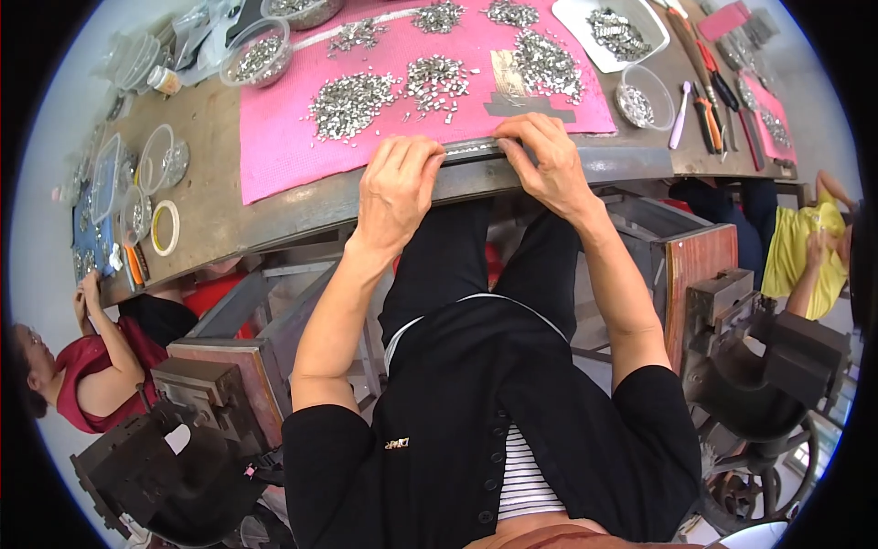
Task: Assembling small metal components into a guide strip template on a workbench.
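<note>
My left hand point(395, 188) and my right hand point(543, 157) rest at the near edge of a brown worktable point(206, 215). Between their fingertips lies a narrow row of small silver metal pieces point(471, 146) along the front edge of a pink mat point(274, 151). Both hands pinch or press on this row with bent fingers. Piles of small silver metal pieces point(352, 101) are spread over the mat just beyond the hands. A flat grey metal strip point(530, 108) lies on the mat above my right hand.
Clear plastic bowls point(259, 53) with metal bits stand at the back left, a white tray point(613, 32) and small bowl point(643, 96) at the right, pliers point(709, 114) beyond. A tape ring point(165, 228) lies left. Other persons sit left point(87, 366) and right point(809, 252). Black press machines point(174, 439) flank my legs.
</note>
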A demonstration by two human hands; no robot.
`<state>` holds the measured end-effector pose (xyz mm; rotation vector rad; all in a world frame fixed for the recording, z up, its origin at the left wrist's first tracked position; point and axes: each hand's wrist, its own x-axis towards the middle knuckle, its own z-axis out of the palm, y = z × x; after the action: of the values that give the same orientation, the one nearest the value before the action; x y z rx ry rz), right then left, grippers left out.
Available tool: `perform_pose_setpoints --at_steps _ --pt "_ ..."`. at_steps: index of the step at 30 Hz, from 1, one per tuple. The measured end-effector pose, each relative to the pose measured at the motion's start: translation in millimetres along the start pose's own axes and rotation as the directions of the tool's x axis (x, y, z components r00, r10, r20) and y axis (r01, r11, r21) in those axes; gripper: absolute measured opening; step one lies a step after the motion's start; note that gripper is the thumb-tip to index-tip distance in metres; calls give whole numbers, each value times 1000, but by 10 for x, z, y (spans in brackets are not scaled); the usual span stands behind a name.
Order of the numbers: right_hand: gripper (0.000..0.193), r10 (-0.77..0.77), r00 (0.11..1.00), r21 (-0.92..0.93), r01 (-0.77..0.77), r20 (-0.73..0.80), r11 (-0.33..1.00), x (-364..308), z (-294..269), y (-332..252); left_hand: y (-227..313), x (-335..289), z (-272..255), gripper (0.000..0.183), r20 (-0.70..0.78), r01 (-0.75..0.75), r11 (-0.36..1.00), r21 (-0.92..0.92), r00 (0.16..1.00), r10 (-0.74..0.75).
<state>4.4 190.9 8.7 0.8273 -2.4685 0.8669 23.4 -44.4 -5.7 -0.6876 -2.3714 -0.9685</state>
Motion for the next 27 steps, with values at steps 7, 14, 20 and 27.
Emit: perform_pose_setpoints --at_steps 7,14,20,27 --pt "14 -5 1000 46 5 2 999 35 36 -42 -24 -123 69 26 -64 58 998 -13 996 -58" --pt "19 -257 966 -155 255 6 954 72 20 17 -29 -160 84 26 -101 79 996 -52 991 -84" --pt "16 -160 987 -106 156 -29 982 52 49 12 -254 107 -51 8 -148 105 985 136 985 -84" --pt "11 -74 997 59 74 5 996 69 -27 94 -500 302 -56 10 -22 97 948 304 995 -95"
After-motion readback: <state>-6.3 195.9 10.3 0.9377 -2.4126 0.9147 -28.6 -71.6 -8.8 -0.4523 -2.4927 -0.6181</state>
